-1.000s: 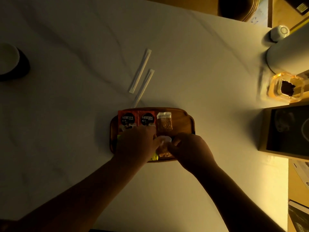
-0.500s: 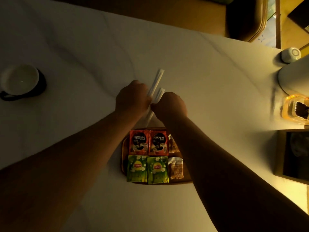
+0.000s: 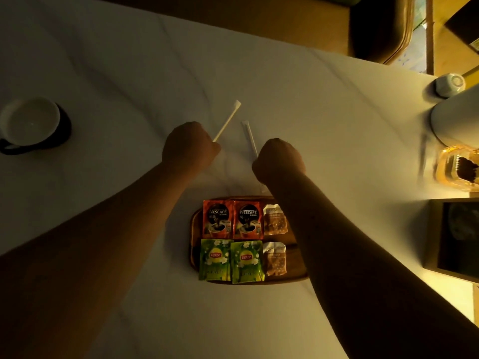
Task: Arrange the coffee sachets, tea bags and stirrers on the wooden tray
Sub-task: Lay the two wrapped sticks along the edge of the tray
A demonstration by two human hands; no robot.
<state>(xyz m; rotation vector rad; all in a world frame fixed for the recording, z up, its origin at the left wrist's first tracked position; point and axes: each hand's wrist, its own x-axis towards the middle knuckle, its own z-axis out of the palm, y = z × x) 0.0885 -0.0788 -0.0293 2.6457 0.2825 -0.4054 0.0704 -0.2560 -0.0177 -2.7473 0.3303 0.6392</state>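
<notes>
Low in the centre of the frame, a brown oval wooden tray (image 3: pixel 195 244) rests on a white marble-veined table (image 3: pixel 324 120). Its upper row holds two red sachets printed "NESCAFÉ" (image 3: pixel 217 219) (image 3: pixel 248 221), each picturing a dark cup of coffee, with a clear packet of brown granules topped in white (image 3: pixel 275 220) just to their right. The lower row holds two green sachets with the yellow-and-red "Lipton" badge (image 3: pixel 215 260) (image 3: pixel 246 263), then a second clear brown-granule packet (image 3: pixel 275 259); the smaller print on all of these is too blurred to read.

Above the tray, near the middle of the frame, both hands are curled into fists. The left hand (image 3: pixel 188 145) pinches the lower end of a long white paper-wrapped stirrer (image 3: pixel 228 119), which juts up and to the right from its thumb side, its far tip flared. The right hand (image 3: pixel 280 159) is closed around a second white wrapped stirrer (image 3: pixel 250 137); that one rises up and slightly left from the knuckles, and a pale end pokes out below the fist, just above the tray's upper rim. The two stirrers stand apart, neither touching the tray.

At the left edge sits a white cup on a black saucer (image 3: pixel 29 123). At the right edge are a white cylinder (image 3: pixel 456 117), a small white lidded pot (image 3: pixel 449 84) and an amber glass dish with something dark inside (image 3: pixel 456 167).
</notes>
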